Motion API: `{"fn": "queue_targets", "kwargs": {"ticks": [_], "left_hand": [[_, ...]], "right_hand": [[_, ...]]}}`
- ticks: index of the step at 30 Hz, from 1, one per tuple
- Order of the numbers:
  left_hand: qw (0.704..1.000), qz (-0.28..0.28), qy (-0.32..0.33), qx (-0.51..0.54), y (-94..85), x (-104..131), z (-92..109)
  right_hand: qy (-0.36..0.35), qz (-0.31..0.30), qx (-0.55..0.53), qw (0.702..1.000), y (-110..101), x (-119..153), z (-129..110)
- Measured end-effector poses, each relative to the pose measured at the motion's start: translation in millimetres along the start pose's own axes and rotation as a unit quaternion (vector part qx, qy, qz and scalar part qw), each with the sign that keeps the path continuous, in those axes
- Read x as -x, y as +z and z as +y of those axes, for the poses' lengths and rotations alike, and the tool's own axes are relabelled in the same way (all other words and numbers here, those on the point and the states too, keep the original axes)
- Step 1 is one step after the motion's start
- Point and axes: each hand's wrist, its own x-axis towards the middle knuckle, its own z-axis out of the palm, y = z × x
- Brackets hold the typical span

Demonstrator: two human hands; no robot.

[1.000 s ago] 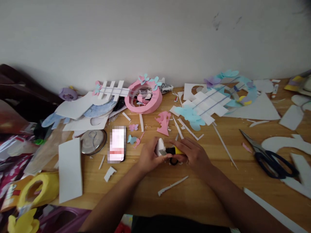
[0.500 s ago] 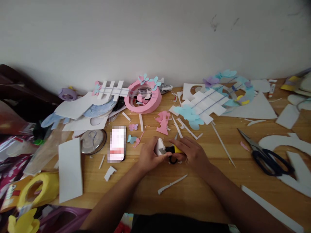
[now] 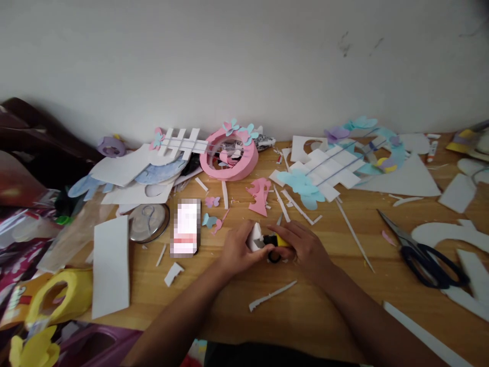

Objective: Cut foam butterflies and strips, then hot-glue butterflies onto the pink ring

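My left hand [image 3: 240,248] is closed around a small white foam board piece [image 3: 255,237]. My right hand [image 3: 305,248] grips a yellow-and-black utility knife [image 3: 280,240], whose grey blade meets the white piece. Both hands nearly touch over the middle of the wooden table. A black ring-shaped part [image 3: 274,256] shows under the fingers; what it belongs to is partly hidden. Beyond the hands lie a pink paper scrap [image 3: 260,196] and thin white strips [image 3: 298,205]. Closer to me is a ragged white strip [image 3: 272,296].
Dark-handled scissors [image 3: 424,260] lie at the right beside white cut-outs [image 3: 439,234]. On the left are a phone [image 3: 186,229], a round tin [image 3: 148,223] and a white board [image 3: 111,267]. Pink [image 3: 250,163] and light-blue [image 3: 397,153] paper ring crafts stand near the wall.
The view has shifted a little, so the table things appear slightly farther right and lower. Both hands keep the same hold, with the blade still against the white piece.
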Motion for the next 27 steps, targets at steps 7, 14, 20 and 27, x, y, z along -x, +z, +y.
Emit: {"fn": "queue_targets", "kwargs": {"ticks": [7, 14, 20, 27], "left_hand": [[1.0, 0.012, 0.008, -0.002, 0.7, -1, -8], [1.0, 0.019, -0.008, 0.0, -1.3, -2, -23], [0.992, 0.104, 0.043, -0.049, 0.8, -4, -28], [0.967, 0.042, 0.188, -0.168, 9.7, -7, -32]], "right_hand": [[0.015, 0.004, -0.004, 1.0, 0, -2, -4], [0.021, 0.031, -0.015, 0.999, 4, -4, -3], [0.086, 0.089, -0.144, 0.982, 2, 4, 0], [0.317, 0.109, -0.304, 0.892, 4, -2, -19]]}}
